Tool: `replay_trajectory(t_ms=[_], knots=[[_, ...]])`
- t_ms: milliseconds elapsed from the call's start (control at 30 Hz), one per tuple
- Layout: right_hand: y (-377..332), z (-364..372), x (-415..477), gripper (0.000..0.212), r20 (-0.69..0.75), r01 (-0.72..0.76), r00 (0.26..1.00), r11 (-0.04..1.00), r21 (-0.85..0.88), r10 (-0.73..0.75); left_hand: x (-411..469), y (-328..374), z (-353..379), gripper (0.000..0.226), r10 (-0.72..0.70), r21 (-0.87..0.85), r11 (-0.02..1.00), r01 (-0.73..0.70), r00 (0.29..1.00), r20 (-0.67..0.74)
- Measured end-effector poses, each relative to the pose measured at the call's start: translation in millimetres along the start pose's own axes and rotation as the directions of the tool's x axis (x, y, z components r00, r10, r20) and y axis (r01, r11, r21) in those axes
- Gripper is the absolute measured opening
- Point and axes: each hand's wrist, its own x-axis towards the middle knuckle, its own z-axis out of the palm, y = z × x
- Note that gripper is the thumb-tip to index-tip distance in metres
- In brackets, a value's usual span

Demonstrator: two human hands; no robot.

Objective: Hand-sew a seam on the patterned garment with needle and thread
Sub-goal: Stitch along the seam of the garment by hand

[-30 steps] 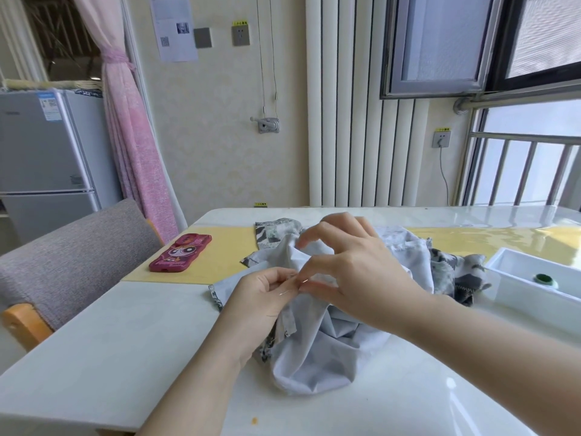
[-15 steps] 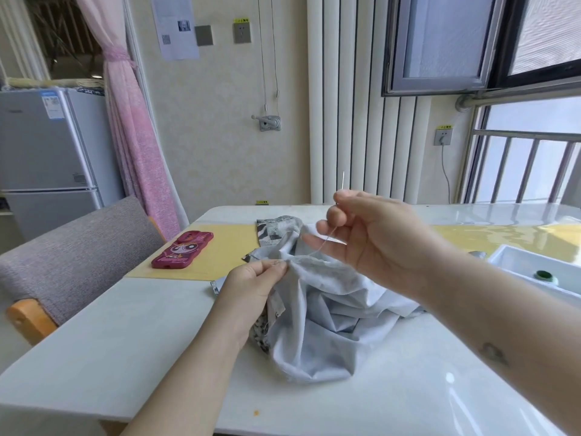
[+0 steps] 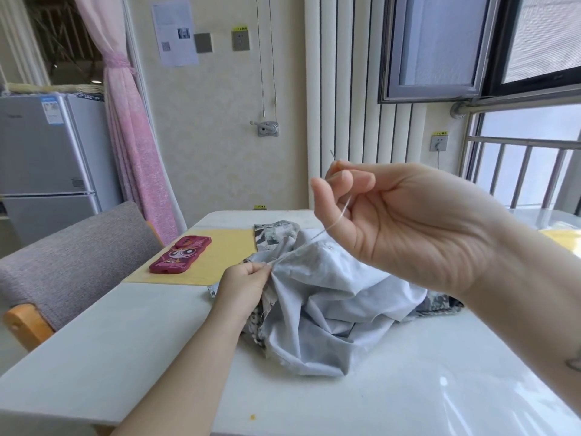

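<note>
Pinching the needle [image 3: 332, 155] between thumb and forefinger, the right hand [image 3: 402, 221] hangs above the table [image 3: 125, 341]. Thread [image 3: 333, 225] runs taut toward 7 o'clock into the garment [image 3: 330, 309] (pale lining outward), bunched mid-table. The left hand [image 3: 243, 291] grips a fold at the garment's 10 o'clock edge. A phone [image 3: 180, 254] lies farther toward 10 o'clock.

Your right hand [image 3: 393, 221] hides most of the needle [image 3: 332, 154] — only its tip pokes above the fingers. Your forearm [image 3: 518, 294] covers the right side of the garment [image 3: 330, 303], and the thread [image 3: 327, 228] is too faint to trace into the cloth.
</note>
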Motion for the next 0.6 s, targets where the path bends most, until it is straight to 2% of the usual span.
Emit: replay_trajectory(t_ms=[167,267,367,433,500,600], knots=[[5.2,-0.5,-0.5,0.011,-0.019,-0.019,1.0,0.999,-0.028,0.019,11.3,-7.9,-1.6,0.031,-0.001,0.074,0.997,0.002,1.0,-0.018],[5.0,-7.3,4.5,0.02,-0.048,0.011,0.999,0.997,-0.073,-0.014,10.5,-5.0,-1.3,0.026,0.027,0.1,0.995,-0.026,1.0,-0.008],[3.3,-22.8,18.2,0.019,-0.079,0.058,0.994,0.961,-0.27,-0.082,-0.3,4.1,-1.8,0.021,0.149,0.115,0.982,-0.149,0.989,0.011],[0.6,-40.2,29.8,0.013,-0.108,0.081,0.981,0.839,-0.538,-0.164,-12.0,10.9,-3.1,0.017,0.264,0.05,0.963,-0.265,0.964,0.03],[-2.5,-57.0,38.4,0.01,-0.146,0.036,0.962,0.637,-0.77,-0.23,-23.7,16.9,-5.8,0.016,0.362,-0.022,0.932,-0.361,0.931,0.041],[-2.3,-71.1,42.6,0.011,-0.205,-0.123,0.961,0.375,-0.919,-0.185,-36.2,24.8,-10.2,0.015,0.442,-0.006,0.897,-0.442,0.896,0.051]])
